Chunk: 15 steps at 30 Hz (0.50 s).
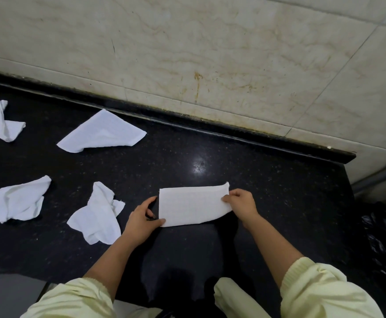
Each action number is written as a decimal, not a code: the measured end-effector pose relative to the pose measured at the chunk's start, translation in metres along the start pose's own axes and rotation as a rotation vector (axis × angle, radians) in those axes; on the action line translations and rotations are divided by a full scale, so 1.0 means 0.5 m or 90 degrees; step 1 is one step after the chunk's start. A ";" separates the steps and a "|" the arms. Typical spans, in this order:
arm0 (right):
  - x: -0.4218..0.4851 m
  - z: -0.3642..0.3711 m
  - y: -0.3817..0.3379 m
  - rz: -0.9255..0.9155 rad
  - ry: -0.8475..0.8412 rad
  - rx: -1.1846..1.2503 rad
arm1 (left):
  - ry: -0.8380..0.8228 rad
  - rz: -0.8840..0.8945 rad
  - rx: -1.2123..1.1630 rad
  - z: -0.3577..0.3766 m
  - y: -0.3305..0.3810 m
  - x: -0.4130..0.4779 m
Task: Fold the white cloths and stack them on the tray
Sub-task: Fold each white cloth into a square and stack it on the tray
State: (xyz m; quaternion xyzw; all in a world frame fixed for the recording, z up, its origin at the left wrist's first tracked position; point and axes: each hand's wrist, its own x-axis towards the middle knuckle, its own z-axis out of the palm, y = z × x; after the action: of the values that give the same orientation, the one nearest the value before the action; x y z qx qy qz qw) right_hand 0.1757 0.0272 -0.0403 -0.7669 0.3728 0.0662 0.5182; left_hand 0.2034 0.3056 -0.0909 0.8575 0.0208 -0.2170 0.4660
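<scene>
— Which step was this?
— Mid-fold. The half-folded white woven cloth [193, 206] lay on the black speckled stone counter [267, 184]. The left hand [142, 220] pinched its near-left corner and the right hand [241, 201] pinched its right edge.
— Next?
— Likely bringing the right end over the left. No tray showed.

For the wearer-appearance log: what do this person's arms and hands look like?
The left hand and right hand are bare: no gloves, rings or watch visible. The left sleeve and right sleeve are pale yellow, loose, with gathered cuffs ending near the elbows.
</scene>
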 end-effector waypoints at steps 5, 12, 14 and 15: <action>-0.031 0.018 -0.055 -0.130 -0.062 -0.106 | -0.013 0.012 0.001 -0.002 -0.001 0.005; -0.068 0.091 -0.104 -0.172 -0.166 -0.164 | -0.014 0.007 -0.003 -0.001 -0.001 0.008; -0.074 0.121 -0.106 -0.170 -0.184 -0.193 | -0.014 0.008 0.006 -0.001 0.000 0.008; -0.077 0.137 -0.105 -0.169 -0.188 -0.210 | -0.014 0.010 0.008 -0.001 0.000 0.008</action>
State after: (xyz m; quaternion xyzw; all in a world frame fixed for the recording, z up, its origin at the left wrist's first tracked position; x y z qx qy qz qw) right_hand 0.2015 0.1140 -0.0133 -0.8652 0.1734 0.1686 0.4393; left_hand 0.2072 0.3053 -0.0922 0.8580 0.0080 -0.2229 0.4626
